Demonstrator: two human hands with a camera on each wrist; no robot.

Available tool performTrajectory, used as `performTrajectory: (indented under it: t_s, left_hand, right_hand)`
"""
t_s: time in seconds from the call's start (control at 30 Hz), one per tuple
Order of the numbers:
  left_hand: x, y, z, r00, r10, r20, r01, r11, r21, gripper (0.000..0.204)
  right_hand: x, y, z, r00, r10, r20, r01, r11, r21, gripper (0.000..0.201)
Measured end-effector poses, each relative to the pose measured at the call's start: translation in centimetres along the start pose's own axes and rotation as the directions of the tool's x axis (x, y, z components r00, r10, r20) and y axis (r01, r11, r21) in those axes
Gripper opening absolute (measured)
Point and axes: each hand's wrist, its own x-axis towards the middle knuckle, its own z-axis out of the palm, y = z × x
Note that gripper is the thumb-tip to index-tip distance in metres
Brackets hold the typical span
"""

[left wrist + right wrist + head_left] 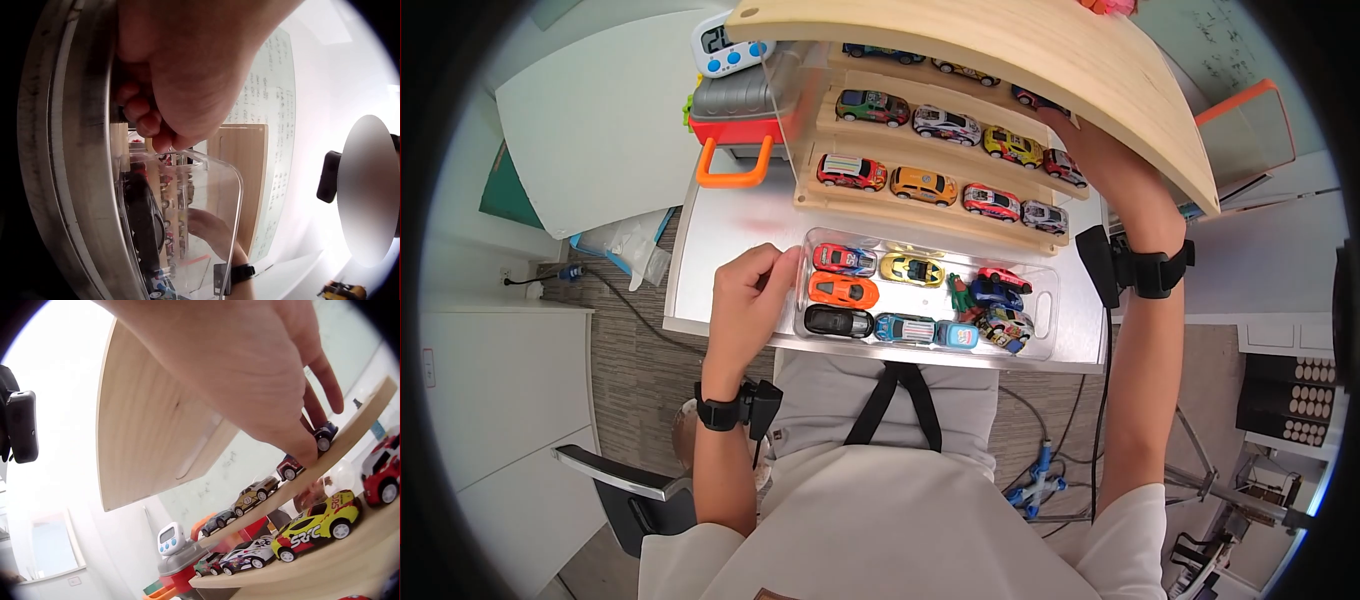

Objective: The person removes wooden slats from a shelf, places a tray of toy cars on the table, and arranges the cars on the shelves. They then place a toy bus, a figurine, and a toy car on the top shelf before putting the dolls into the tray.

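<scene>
- The big wooden board (1000,40) is seen nearest the head camera.
- The dark toy car (290,467) is pinched by the right hand (237,369), between thumb and fingers, on the top shelf (365,419).
- It is lined up longways along the shelf; its front cannot be told.
- Left hand (750,290): fingers curled by the clear tray (925,303); any grip cannot be told.

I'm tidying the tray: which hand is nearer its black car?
Left. The left hand is at the left end of the tray, close to the black car; the right hand is farther off, pinching a dark car on the shelves.
</scene>
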Motion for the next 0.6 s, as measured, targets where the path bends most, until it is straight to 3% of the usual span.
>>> performTrajectory:
  t_s: [0.1, 0.33, 0.4, 0.6]
  left_hand:
    - [0.02, 0.08, 0.01, 1.0, 0.008, -0.005, -0.007, 1.0, 0.018, 0.031]
    - [-0.03, 0.13, 0.01, 1.0, -0.002, 0.002, 0.002, 1.0, 0.007, 0.032]
    - [-0.01, 0.12, 0.02, 1.0, 0.0, 0.0, 0.0, 1.0, 0.004, 0.032]
    - [-0.04, -0.06, 0.03, 1.0, 0.001, 0.0, -0.001, 1.0, 0.01, 0.033]
  right_hand:
    - [0.35, -0.39, -0.24, 0.997, 0.08, 0.021, -0.082, 0.994, 0.075, 0.041]
    - [0.38, 0.09, 0.05, 0.995, 0.097, 0.019, -0.098, 0.991, 0.096, 0.04]
    - [0.58, 0.17, -0.08, 0.996, 0.083, 0.032, -0.083, 0.997, -0.001, 0.04]
    - [0.76, 0.08, -0.12, 0.994, 0.109, 0.007, -0.109, 0.993, 0.048, 0.04]
